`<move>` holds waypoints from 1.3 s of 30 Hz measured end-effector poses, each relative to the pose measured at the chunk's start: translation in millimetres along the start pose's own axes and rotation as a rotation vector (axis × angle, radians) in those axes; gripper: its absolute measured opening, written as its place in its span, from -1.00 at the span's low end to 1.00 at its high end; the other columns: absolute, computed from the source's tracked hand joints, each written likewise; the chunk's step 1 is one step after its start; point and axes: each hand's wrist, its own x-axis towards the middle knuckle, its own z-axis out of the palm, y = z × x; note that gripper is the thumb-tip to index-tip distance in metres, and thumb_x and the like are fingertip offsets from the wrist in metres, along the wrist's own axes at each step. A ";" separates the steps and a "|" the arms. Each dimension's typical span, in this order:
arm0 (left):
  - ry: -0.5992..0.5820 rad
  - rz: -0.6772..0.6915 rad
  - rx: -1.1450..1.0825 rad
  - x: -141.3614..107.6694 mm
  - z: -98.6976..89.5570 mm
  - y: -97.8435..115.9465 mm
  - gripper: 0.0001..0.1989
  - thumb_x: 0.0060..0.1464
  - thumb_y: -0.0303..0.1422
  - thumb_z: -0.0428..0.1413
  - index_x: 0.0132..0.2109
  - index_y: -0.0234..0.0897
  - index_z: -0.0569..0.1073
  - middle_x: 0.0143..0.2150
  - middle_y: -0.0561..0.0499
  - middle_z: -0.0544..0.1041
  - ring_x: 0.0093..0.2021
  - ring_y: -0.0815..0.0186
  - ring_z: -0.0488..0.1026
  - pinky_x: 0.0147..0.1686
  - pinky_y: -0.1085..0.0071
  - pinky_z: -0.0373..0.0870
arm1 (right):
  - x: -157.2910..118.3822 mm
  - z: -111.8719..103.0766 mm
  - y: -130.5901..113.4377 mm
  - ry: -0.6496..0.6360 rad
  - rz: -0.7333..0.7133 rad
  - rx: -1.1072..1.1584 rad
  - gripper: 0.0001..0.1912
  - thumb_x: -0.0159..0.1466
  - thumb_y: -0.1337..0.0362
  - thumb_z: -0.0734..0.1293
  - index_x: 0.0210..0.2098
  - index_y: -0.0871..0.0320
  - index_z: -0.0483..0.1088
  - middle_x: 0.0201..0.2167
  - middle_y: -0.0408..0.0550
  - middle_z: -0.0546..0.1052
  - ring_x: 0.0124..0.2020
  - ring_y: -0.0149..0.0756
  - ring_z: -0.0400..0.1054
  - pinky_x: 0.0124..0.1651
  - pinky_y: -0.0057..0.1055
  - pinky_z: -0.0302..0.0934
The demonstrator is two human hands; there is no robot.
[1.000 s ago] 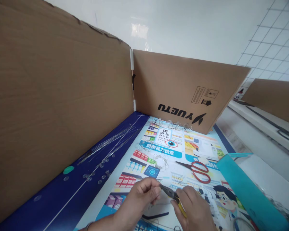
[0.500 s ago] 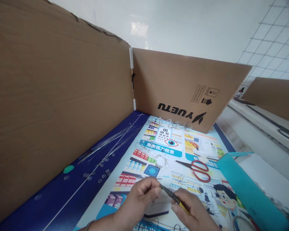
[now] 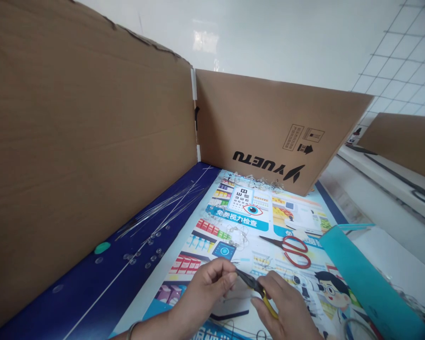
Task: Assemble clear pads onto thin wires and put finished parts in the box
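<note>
Looks like a fiddly pinching step: right hand (image 3: 285, 311) clenched round yellow-handled needle-nose pliers (image 3: 251, 282) just above a printed poster (image 3: 248, 250), left hand (image 3: 207, 288) pinched at their tip on something too thin to make out, so the next move calls for a steady squeeze.

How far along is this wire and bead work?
Done: a tangled clear cluster looks made up on the printed poster, with another cluster along its far edge. In hand: the right hand grips yellow-handled pliers, their tip at the left hand's fingertips. Left: straight wires and clear beads lie loose on the blue mat.
</note>
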 end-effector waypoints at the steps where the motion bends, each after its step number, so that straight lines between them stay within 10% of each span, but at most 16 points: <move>1: -0.001 0.004 0.011 0.6 -0.5 -1.2 -0.78 0.06 -0.23 0.07 -0.38 -0.32 0.34 -0.51 0.12 0.29 -0.49 0.42 0.18 -0.45 0.48 0.11 | 0.2 -0.6 -0.7 -0.016 0.011 0.015 -0.80 0.23 0.28 0.20 -0.14 0.16 0.22 -0.31 0.04 0.38 -0.30 -0.21 0.33 -0.32 -0.35 0.27; 14: -0.032 0.126 0.145 1.5 -4.6 -6.1 -0.77 0.09 -0.24 0.02 -0.42 -0.29 0.29 -0.50 0.11 0.27 -0.44 0.39 0.17 -0.41 0.47 0.10 | 5.6 -5.5 -6.4 -0.172 0.162 0.304 -0.87 0.26 0.21 0.16 -0.37 0.12 0.23 -0.46 -0.14 0.32 -0.45 -0.36 0.23 -0.41 -0.46 0.10; 27: 0.010 0.001 -0.057 10.3 -9.7 -0.5 -0.86 0.01 -0.32 0.13 -0.38 -0.32 0.41 -0.47 0.11 0.35 -0.46 0.44 0.19 -0.44 0.51 0.09 | 4.8 4.7 -3.3 -0.089 0.232 0.310 -0.83 0.26 0.16 0.16 -0.25 0.12 0.25 -0.42 -0.12 0.32 -0.43 -0.33 0.23 -0.39 -0.43 0.12; 39: 0.075 -0.038 -0.198 3.5 3.9 -6.7 -0.88 0.04 -0.33 0.13 -0.33 -0.29 0.40 -0.43 0.05 0.45 -0.43 0.42 0.32 -0.39 0.49 0.23 | 7.4 6.2 -20.4 -0.031 0.515 0.787 -0.83 0.18 0.21 0.24 -0.27 0.15 0.29 -0.34 -0.10 0.43 -0.32 -0.32 0.30 -0.27 -0.46 0.19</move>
